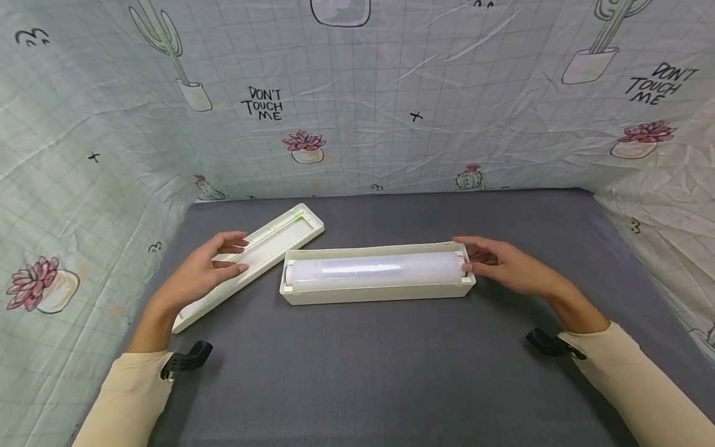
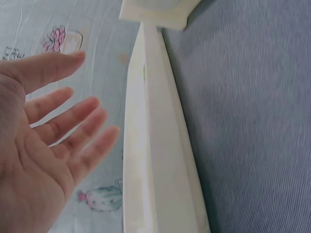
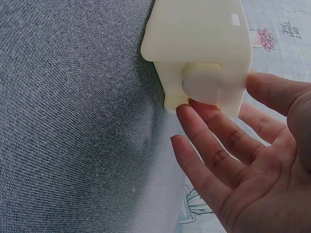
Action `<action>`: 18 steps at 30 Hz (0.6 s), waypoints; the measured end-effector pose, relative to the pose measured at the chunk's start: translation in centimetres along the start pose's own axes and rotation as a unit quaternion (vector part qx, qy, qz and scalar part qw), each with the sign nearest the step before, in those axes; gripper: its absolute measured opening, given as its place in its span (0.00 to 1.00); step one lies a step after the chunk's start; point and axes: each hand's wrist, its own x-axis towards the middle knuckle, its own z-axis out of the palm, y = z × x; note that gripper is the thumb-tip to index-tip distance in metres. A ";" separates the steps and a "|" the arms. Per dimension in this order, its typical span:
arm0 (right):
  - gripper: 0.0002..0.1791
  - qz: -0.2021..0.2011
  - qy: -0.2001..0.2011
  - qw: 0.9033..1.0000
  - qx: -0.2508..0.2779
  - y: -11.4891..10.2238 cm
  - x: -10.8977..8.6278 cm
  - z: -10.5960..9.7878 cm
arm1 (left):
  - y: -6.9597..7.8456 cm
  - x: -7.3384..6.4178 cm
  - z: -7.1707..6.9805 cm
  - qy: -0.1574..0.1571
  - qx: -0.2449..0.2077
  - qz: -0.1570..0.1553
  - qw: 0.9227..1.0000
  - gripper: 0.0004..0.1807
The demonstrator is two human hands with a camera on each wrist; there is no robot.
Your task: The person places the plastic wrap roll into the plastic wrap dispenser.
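A cream plastic box (image 1: 380, 294) lies across the middle of the table with its top off. Inside it is a roll of clear plastic wrap (image 1: 374, 270). To its left, a long cream lid (image 1: 290, 239) lies slantwise, a small green piece (image 1: 298, 217) near its far end. My left hand (image 1: 195, 273) hovers over the lid, fingers spread and apart from it in the left wrist view. At the box's right end is my right hand (image 1: 516, 267). Its loosely extended fingertips (image 3: 187, 114) touch the end by the roll's rounded end (image 3: 201, 86).
The grey tabletop (image 1: 357, 372) stretches in front of the box. Cloth printed with cacti (image 1: 357, 93) hangs behind and along both sides. A black wrist strap piece (image 1: 192, 357) sticks out at the left cuff, another (image 1: 550, 343) at the right.
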 end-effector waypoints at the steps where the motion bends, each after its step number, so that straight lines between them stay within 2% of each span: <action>1: 0.33 -0.001 0.001 1.000 -0.001 0.0 0.0 0.0 | -0.1 -0.1 -0.2 0.008 0.002 0.000 1.000 0.33; 5: 0.33 -0.001 0.003 1.000 -0.004 0.1 0.0 0.1 | -0.7 -0.4 -1.0 0.030 0.013 -0.018 0.999 0.33; 9: 0.33 0.002 0.002 1.000 -0.009 0.4 0.1 0.1 | -1.2 -0.6 -1.5 0.030 0.020 -0.039 0.999 0.33; 18: 0.33 0.002 0.000 1.000 -0.002 0.2 0.0 0.1 | -2.7 -1.0 -2.5 0.021 0.038 -0.035 0.998 0.35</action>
